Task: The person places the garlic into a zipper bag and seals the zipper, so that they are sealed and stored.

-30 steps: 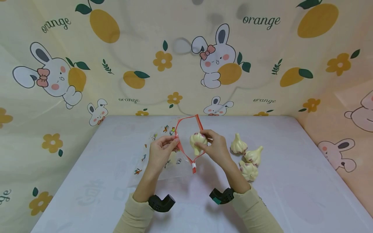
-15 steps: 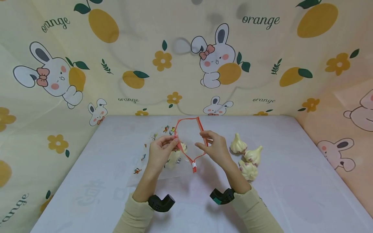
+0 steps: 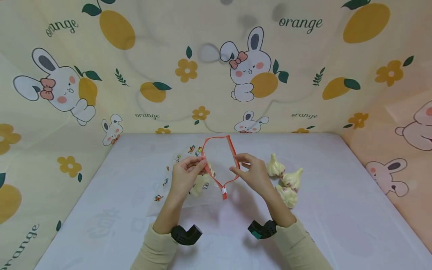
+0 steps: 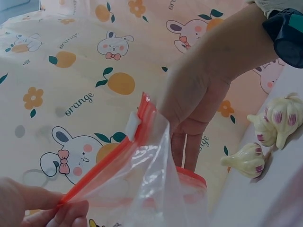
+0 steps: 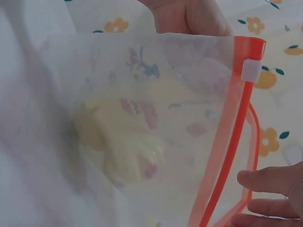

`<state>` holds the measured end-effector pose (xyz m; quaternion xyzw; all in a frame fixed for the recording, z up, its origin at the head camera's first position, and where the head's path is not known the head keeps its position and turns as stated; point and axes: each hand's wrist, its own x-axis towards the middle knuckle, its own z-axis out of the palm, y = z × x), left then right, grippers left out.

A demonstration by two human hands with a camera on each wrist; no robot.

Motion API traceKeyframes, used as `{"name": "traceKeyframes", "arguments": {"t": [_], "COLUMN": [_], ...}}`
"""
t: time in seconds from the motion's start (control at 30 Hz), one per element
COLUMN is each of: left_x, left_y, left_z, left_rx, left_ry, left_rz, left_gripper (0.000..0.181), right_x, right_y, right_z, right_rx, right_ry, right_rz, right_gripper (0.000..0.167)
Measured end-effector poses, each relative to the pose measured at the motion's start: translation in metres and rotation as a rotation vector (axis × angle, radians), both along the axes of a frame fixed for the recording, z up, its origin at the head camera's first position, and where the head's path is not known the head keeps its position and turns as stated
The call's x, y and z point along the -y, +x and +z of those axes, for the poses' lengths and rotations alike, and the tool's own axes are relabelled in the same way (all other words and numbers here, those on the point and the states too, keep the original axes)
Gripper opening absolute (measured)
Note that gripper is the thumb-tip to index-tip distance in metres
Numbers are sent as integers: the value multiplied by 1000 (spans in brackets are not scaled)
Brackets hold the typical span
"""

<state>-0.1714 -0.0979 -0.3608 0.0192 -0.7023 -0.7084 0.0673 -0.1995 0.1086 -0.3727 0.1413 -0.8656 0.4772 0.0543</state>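
Note:
A clear slider zip bag [image 3: 182, 195] with small coloured prints and a red-orange zip rim [image 5: 227, 137] hangs with its mouth spread wide. Between thumb and fingers, my left hand [image 3: 185, 174] pinches the rim's left side. My right hand [image 3: 253, 172] is at the opposite side of the mouth, its extended fingers by the rim and the thumb apart from them, holding no garlic. Garlic [image 5: 123, 142] shows blurred through the bag's plastic; how many bulbs lie inside is unclear. The white slider [image 4: 133, 125] sits at the rim's near end.
Three garlic bulbs lie grouped on the white table right of my right hand: a back bulb [image 3: 275, 165], a middle bulb [image 3: 292, 179] and a front bulb [image 3: 287, 195]. A printed cloth backdrop [image 3: 209, 93] rises behind the table.
A garlic bulb left my right hand and went into the bag. Since then, the right hand has shifted slightly right along the rim. The left hand keeps its pinch.

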Motion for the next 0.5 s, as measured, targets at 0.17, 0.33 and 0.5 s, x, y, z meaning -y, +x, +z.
{"name": "traceKeyframes", "arguments": {"t": [0.17, 0.33, 0.5], "left_x": [0, -1, -2], "left_y": [0, 1, 1], "left_z": [0, -1, -2], "left_rx": [2, -7, -9], "left_ry": [-6, -9, -11], "left_rz": [-8, -19, -17], "left_gripper": [20, 20, 19], "right_x": [-7, -16, -25], "right_y": [1, 2, 0], "right_z": [-2, -3, -4], "right_rx": [-23, -34, -37], "right_ry": [9, 34, 50], "right_rz": [-9, -35, -65], "right_gripper": [40, 38, 37]}}
